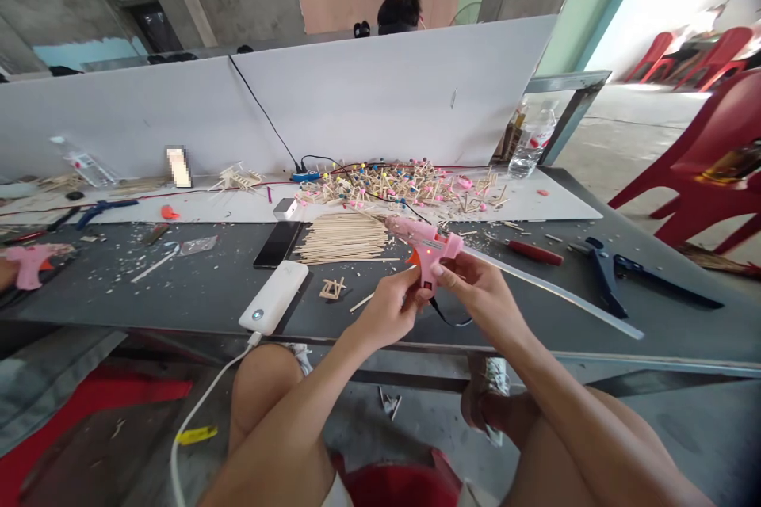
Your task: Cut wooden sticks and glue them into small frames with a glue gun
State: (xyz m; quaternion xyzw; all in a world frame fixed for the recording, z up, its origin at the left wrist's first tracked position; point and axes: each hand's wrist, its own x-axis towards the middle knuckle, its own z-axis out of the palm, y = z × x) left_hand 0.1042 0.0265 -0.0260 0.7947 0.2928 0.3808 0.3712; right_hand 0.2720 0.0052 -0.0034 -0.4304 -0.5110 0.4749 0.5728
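Two bare hands around a pink hot glue gun, held up just above the near edge of a dark grey table, nozzle toward the far left: the left hand curled around the grip, the right hand pinching the gun's body between thumb and fingers, neither hand spread, and any fingertip on the trigger hard to make out from this angle. From the rear of the gun, a long translucent glue stick slanting right across the table; below the hands, a loop of black cord. Just left of the hands, a small frame of wooden sticks; beyond it, a neat bundle of wooden sticks beside a black smartphone. Nearer left, a white power bank with a white cable dropping off the near edge. To the right, a red-handled tool and blue-handled pliers. Farther off, a heap of sticks and coloured beads against a white partition, a plastic water bottle at its right end, and a second pink glue gun at the far left.
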